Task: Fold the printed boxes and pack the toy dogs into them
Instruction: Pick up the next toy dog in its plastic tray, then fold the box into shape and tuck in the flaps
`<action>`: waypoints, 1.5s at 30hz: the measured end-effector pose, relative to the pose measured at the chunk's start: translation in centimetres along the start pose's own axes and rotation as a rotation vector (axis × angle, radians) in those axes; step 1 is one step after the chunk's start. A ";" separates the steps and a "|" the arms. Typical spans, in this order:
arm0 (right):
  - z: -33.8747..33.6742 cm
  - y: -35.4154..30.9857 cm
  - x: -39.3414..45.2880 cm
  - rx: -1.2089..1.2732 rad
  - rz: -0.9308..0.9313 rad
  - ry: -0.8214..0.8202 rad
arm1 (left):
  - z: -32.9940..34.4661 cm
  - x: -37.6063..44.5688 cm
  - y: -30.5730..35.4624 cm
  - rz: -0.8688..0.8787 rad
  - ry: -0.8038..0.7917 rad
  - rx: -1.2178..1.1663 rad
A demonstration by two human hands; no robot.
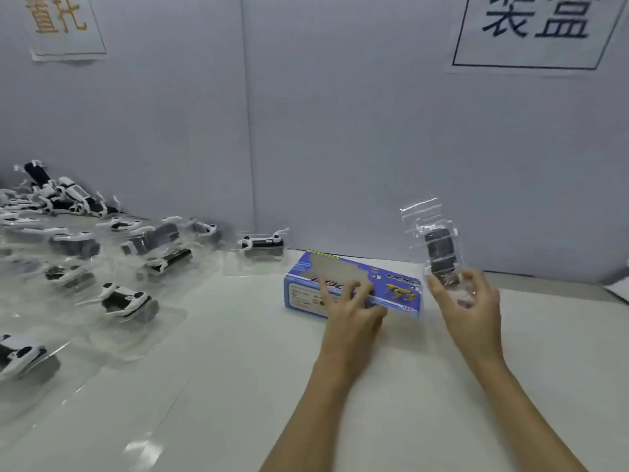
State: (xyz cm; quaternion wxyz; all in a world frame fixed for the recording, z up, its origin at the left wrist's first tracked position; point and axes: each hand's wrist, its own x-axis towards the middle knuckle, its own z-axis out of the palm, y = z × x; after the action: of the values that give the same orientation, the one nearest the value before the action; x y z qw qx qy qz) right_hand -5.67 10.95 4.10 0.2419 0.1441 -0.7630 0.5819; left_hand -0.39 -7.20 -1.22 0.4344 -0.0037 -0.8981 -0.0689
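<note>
A blue printed box with a yellow dog pictured on its side lies lengthwise on the pale worktop, close to the grey partition wall. The left hand rests on the box's near edge, its fingers spread and fairly straight across the top panel. Just right of the box, the right hand holds a clear plastic tray upright, fingers curled round its lower end; a dark toy dog sits inside, blurred. To the left, many more black-and-white toy dogs in clear trays lie scattered over the worktop. One tray stands alone beside the wall.
</note>
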 end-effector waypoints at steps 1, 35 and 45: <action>-0.6 1.2 0.1 -0.050 0.003 0.009 | 0.1 -0.1 -0.6 -0.014 0.037 0.004; -4.6 1.5 0.3 -0.161 0.138 -0.705 | -2.5 0.3 -1.7 -0.395 -0.134 -0.759; -5.1 1.2 0.4 0.151 0.183 -0.566 | -4.1 1.1 -1.9 -0.547 0.074 -0.937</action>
State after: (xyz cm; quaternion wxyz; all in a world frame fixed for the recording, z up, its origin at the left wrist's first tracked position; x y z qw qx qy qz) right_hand -5.61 16.19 4.37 -0.0450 0.2489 -0.7645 0.5929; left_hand 2.03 -9.70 1.92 0.3838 0.0395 -0.7235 -0.5725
